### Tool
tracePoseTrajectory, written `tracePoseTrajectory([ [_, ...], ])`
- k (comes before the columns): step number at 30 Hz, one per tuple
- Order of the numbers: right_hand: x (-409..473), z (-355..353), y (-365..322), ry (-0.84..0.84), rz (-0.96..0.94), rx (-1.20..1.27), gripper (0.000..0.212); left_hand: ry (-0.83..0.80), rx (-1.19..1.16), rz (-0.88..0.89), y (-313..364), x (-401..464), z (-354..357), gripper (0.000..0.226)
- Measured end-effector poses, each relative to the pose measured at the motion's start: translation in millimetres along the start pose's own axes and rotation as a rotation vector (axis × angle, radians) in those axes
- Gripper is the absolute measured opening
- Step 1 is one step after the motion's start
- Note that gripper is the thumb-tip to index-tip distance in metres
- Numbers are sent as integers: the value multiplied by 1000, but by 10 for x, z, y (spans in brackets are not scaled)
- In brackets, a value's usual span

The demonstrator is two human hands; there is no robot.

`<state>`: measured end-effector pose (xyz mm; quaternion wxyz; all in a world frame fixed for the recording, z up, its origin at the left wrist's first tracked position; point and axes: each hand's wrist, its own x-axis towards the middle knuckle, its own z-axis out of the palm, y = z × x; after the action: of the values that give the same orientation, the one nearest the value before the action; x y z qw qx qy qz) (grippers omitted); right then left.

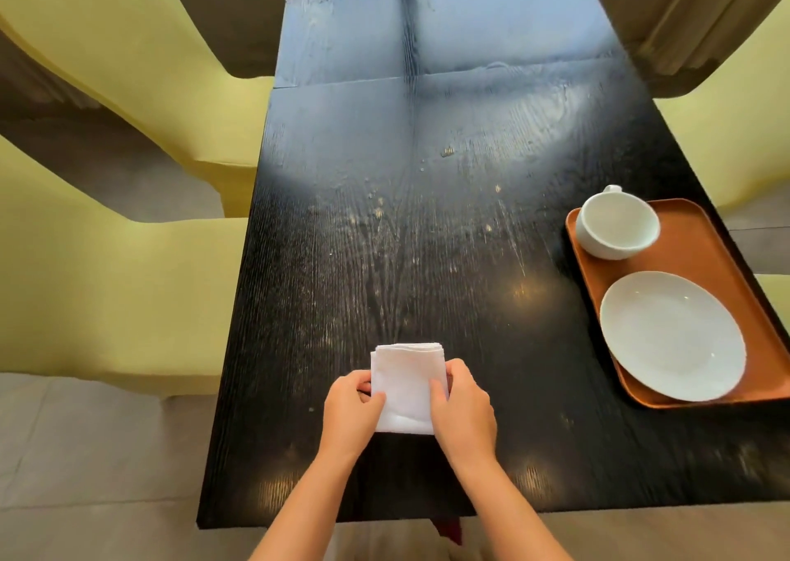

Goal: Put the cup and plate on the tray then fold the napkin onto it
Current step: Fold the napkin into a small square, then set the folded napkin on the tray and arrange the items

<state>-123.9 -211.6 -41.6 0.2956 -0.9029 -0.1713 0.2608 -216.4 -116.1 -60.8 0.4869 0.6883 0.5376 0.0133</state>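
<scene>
A white napkin [405,383], folded into a small rectangle, lies on the black table near its front edge. My left hand [350,411] pinches its left edge and my right hand [464,411] grips its right edge. An orange-brown tray [701,244] sits at the table's right side. On the tray's far end stands a white cup [615,229], empty, with its handle pointing away. A white plate [671,336] rests on the tray's near end. Both hands are well to the left of the tray.
The black wooden table [427,218] runs away from me. Yellow chairs [119,287] stand along its left side, and another yellow chair [735,133] is on the right behind the tray. The tray overhangs close to the table's right edge.
</scene>
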Motion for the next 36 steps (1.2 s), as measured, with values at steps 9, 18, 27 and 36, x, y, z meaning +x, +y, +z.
tracePoseTrajectory([
  [9,-344,-965,-100,-104,-89,329,8,-514,-434,-180,476,-521,-314,24],
  [18,-1075,-2093,-88,-92,-59,667,10,-694,-494,40,1198,-1145,-519,25],
  [27,-1548,-2688,151,98,-119,730,64,-626,-439,325,2023,-1675,-352,18],
  [36,-1490,-3470,971,183,-214,589,58,-772,-305,536,2459,-2134,462,78],
])
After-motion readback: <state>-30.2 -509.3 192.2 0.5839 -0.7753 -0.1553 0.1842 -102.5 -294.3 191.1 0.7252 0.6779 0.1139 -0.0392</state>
